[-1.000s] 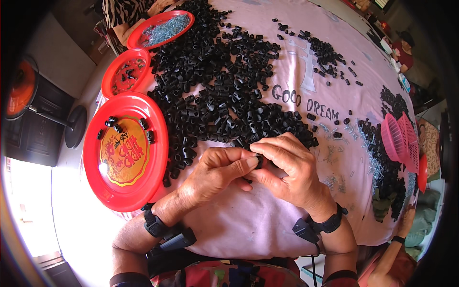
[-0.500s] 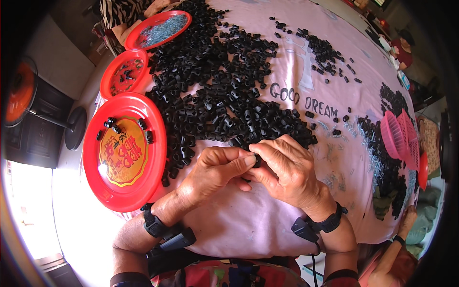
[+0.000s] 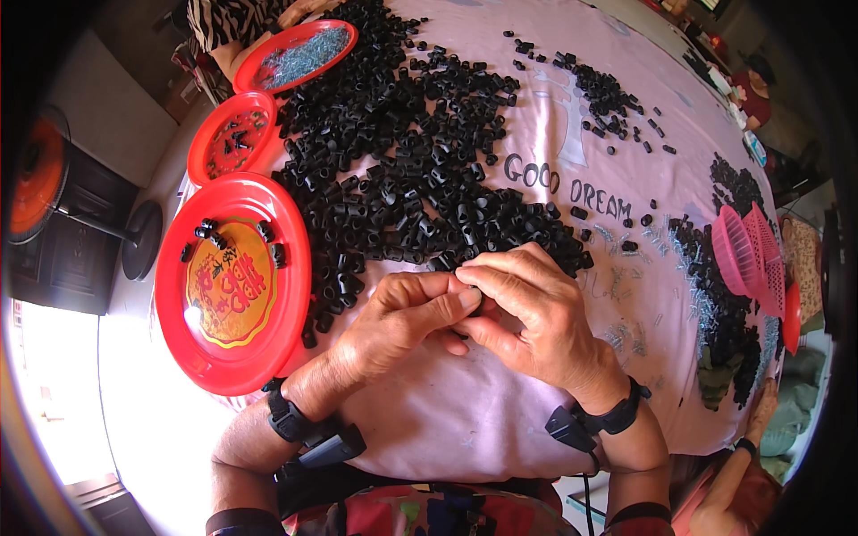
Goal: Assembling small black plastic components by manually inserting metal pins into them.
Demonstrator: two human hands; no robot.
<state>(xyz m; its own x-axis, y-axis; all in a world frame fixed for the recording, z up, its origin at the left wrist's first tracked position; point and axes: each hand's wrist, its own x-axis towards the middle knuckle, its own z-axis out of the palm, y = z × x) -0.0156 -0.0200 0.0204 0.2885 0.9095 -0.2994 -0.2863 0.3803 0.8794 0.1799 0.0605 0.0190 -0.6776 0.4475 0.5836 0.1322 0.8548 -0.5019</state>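
Two hands, left hand (image 3: pixel 402 322) and right hand (image 3: pixel 527 313), fingers pinched together on something hidden, beside black-piece heap (image 3: pixel 402 170), red plates (image 3: pixel 232 281).

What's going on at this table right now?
A person sits at a table covered with a pink cloth, both hands together at the near edge of a big heap of small black parts. The left hand and right hand pinch something small between their fingertips; it is mostly hidden. A large red plate to the left holds a few black pieces.
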